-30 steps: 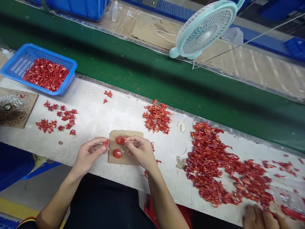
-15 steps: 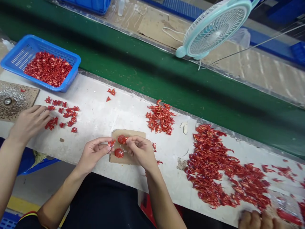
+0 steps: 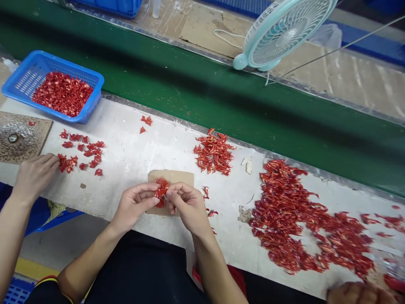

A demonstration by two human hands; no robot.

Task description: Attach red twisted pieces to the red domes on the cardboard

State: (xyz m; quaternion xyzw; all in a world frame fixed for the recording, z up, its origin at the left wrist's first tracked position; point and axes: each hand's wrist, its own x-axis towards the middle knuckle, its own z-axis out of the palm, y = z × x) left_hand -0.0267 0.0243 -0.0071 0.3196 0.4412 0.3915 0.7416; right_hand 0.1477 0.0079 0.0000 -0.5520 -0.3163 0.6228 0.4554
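My left hand (image 3: 131, 207) pinches a small glossy red piece (image 3: 160, 193) between thumb and fingertips. Against it, the fingertips of my right hand (image 3: 189, 206) are closed on another small red piece, mostly hidden by the fingers. The two pieces touch or overlap; whether they are joined I cannot tell. Right below them, a round red pot (image 3: 162, 182) and a second one, partly covered by my fingers, stand on a brown cardboard sheet (image 3: 177, 176). Right of the cardboard lie a few loose curved red pieces (image 3: 206, 192).
Pointed red pieces form a pile (image 3: 213, 154) and a larger heap (image 3: 284, 219). A blue basket (image 3: 95, 101) holds more red parts. Co-workers' hands are at the left (image 3: 36, 177), by red clusters (image 3: 95, 150), and lower right (image 3: 357, 293). A fan (image 3: 284, 38) stands beyond the green strip (image 3: 142, 76).
My hands have come together over the cardboard, bringing the two red pieces into contact. The co-worker's left-side hand has moved lower, to the nearer red clusters.
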